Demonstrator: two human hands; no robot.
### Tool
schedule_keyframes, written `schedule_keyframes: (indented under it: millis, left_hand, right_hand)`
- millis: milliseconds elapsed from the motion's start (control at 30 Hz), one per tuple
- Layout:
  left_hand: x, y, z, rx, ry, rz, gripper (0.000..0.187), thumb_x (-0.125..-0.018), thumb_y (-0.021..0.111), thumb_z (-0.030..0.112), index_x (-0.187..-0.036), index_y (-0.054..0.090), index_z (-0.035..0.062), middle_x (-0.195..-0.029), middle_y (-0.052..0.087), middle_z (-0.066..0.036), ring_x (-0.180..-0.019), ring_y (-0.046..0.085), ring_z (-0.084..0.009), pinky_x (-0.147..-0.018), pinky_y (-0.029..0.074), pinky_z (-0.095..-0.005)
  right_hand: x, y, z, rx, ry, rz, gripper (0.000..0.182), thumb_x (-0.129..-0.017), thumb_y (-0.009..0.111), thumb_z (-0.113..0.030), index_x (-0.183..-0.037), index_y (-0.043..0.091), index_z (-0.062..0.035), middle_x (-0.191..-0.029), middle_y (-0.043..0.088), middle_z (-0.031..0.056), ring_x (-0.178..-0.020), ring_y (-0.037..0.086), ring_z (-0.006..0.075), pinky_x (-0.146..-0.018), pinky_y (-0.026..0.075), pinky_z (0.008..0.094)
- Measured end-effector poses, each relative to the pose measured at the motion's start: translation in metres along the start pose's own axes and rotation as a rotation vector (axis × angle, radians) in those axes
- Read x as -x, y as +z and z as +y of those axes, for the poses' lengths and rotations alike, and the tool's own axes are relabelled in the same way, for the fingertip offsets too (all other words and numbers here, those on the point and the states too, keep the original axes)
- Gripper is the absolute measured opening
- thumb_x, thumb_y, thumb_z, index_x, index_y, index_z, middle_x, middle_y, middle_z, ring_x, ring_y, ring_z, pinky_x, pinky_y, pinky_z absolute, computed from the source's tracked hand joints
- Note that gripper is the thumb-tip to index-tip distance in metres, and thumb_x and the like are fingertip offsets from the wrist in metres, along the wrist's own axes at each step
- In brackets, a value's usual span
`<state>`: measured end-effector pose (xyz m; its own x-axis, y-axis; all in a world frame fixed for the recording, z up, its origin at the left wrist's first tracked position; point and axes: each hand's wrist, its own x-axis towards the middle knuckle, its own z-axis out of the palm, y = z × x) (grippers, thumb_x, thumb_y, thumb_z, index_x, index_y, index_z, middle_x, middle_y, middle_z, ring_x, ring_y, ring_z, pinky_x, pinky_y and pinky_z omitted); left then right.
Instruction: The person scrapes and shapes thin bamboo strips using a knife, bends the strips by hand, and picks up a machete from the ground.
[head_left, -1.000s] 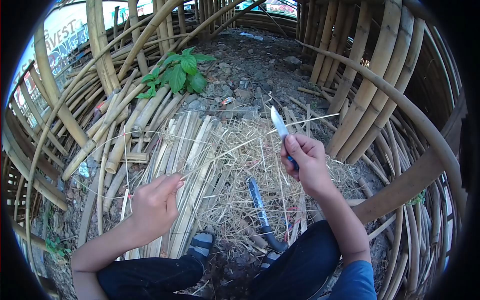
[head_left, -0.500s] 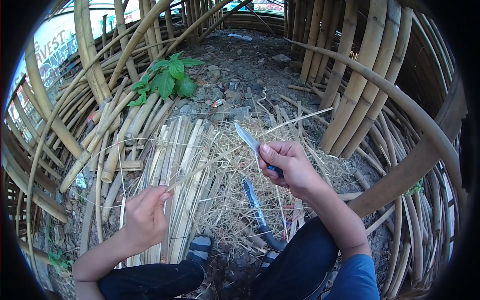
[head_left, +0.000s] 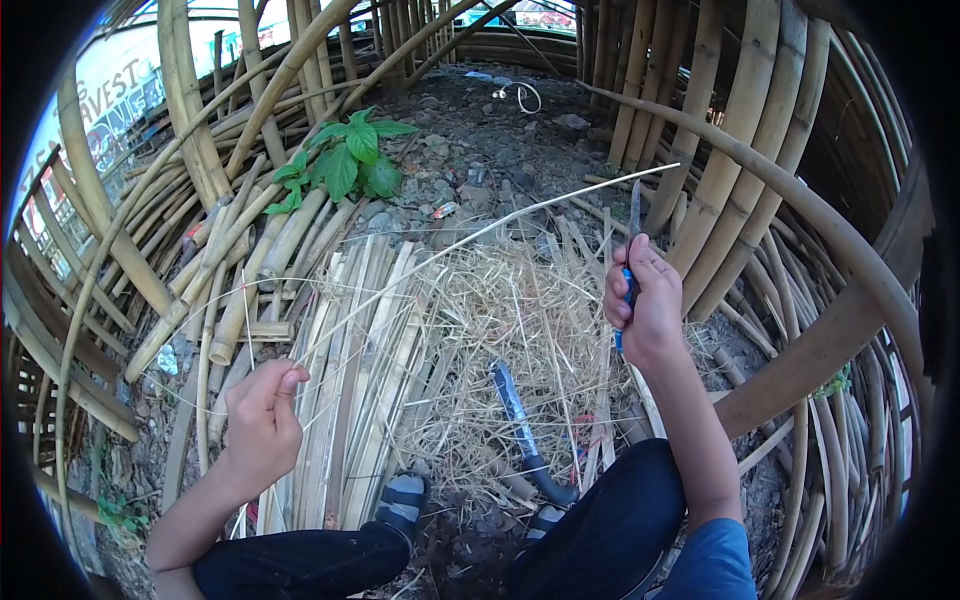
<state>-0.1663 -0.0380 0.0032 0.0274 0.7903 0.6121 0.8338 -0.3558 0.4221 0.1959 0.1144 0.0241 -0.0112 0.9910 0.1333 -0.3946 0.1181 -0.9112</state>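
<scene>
My left hand is closed in a pinch on one end of a long thin bamboo strip, which slants up and away to the right. In my right hand a knife with a blue handle stands with its blade pointing up, close to the strip's far end. Below the strip lies a heap of pale shavings. Split bamboo slats lie side by side beneath my left hand. A long flat tool with a curved dark handle rests on the shavings between my feet.
Bamboo poles stand upright at the right, and a bent pole arches near my right arm. More poles are piled at the left beside a leafy plant. A pale curl shows over the stony ground.
My right hand with the knife has moved right and turned the blade upright, along the strip to its far end. My left hand has shifted slightly left. A pale curl now appears farther back.
</scene>
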Motion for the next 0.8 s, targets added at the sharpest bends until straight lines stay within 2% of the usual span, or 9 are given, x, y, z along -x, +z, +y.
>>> schedule_keyframes:
  millis: [100,200,433,500,533,600,667,733,800]
  left_hand:
    - [0.000,0.006,0.001,0.004,-0.021,-0.072,0.008,-0.091,0.051,-0.004,-0.090,0.059,-0.0026,-0.072,0.060,-0.017,-0.062,0.061,-0.0344,-0.056,0.046,-0.0372]
    - [-0.002,0.012,0.002,-0.050,0.146,-0.092,0.007,-0.090,0.052,-0.004,-0.091,0.059,-0.0032,-0.074,0.060,-0.018,-0.064,0.061,-0.0348,-0.057,0.047,-0.0389]
    - [-0.013,0.025,0.010,0.105,0.105,-0.188,0.006,-0.090,0.057,0.000,-0.094,0.059,-0.0042,-0.081,0.062,-0.020,-0.066,0.062,-0.0353,-0.058,0.049,-0.0384]
    - [-0.019,0.029,0.018,0.137,0.196,-0.120,0.009,-0.092,0.055,-0.001,-0.097,0.060,-0.0049,-0.076,0.059,-0.016,-0.062,0.059,-0.0260,-0.057,0.046,-0.0341]
    - [-0.022,0.030,0.022,0.137,0.190,-0.120,0.009,-0.092,0.055,-0.001,-0.097,0.060,-0.0049,-0.076,0.059,-0.016,-0.062,0.059,-0.0260,-0.057,0.046,-0.0341]
    - [-0.028,0.030,0.029,0.139,0.173,-0.116,0.011,-0.089,0.058,-0.002,-0.100,0.060,-0.0045,-0.083,0.063,-0.020,-0.068,0.063,-0.0353,-0.059,0.050,-0.0384]
    - [-0.032,0.035,0.033,0.139,0.193,-0.078,0.013,-0.088,0.057,-0.003,-0.101,0.060,-0.0044,-0.083,0.063,-0.020,-0.067,0.063,-0.0352,-0.058,0.050,-0.0385]
    - [-0.033,0.038,0.036,0.140,0.214,-0.042,0.016,-0.087,0.057,-0.004,-0.103,0.060,-0.0043,-0.082,0.063,-0.019,-0.067,0.063,-0.0350,-0.058,0.050,-0.0386]
    - [-0.033,0.041,0.039,0.139,0.248,-0.101,0.022,-0.089,0.054,-0.006,-0.111,0.060,-0.0070,-0.084,0.064,-0.021,-0.066,0.062,-0.0335,-0.060,0.050,-0.0374]
  right_hand:
    - [0.010,0.020,-0.003,-0.270,-0.173,0.082,0.043,-0.097,0.051,-0.048,-0.097,0.054,-0.0052,-0.059,0.043,-0.0018,-0.042,0.036,0.0063,-0.039,0.027,0.0226]
    - [0.006,0.020,-0.009,-0.225,-0.179,0.107,0.040,-0.094,0.059,-0.045,-0.100,0.054,-0.0065,-0.060,0.043,-0.0019,-0.043,0.037,0.0069,-0.040,0.028,0.0236]
    - [0.000,0.019,-0.009,-0.241,-0.202,0.079,0.033,-0.093,0.064,-0.039,-0.091,0.050,-0.0091,-0.060,0.044,-0.0020,-0.043,0.035,0.0069,-0.040,0.028,0.0232]
    - [0.000,0.019,-0.006,-0.239,-0.196,0.050,0.032,-0.092,0.065,-0.037,-0.092,0.049,-0.0092,-0.061,0.045,-0.0018,-0.043,0.036,0.0069,-0.040,0.029,0.0232]
    - [0.000,0.019,-0.005,-0.206,-0.200,0.045,0.034,-0.094,0.061,-0.040,-0.093,0.050,-0.0084,-0.061,0.045,-0.0013,-0.043,0.036,0.0072,-0.041,0.030,0.0230]
    - [0.003,0.023,-0.005,-0.170,-0.206,0.037,0.036,-0.095,0.058,-0.043,-0.095,0.051,-0.0076,-0.061,0.045,-0.0009,-0.043,0.037,0.0076,-0.041,0.030,0.0228]
    - [0.017,0.039,-0.004,-0.166,-0.174,-0.048,0.041,-0.100,0.047,-0.046,-0.101,0.052,-0.0050,-0.063,0.048,0.0006,-0.045,0.040,0.0078,-0.041,0.032,0.0223]
    - [0.028,0.042,0.010,0.108,-0.092,-0.209,0.045,-0.103,0.038,-0.045,-0.103,0.053,-0.0029,-0.066,0.051,0.0019,-0.047,0.042,0.0078,-0.043,0.033,0.0217]
    - [0.044,0.056,0.015,0.357,0.068,-0.454,0.031,-0.104,0.043,-0.032,-0.099,0.054,-0.0036,-0.068,0.052,0.0005,-0.053,0.042,0.0058,-0.047,0.033,0.0202]
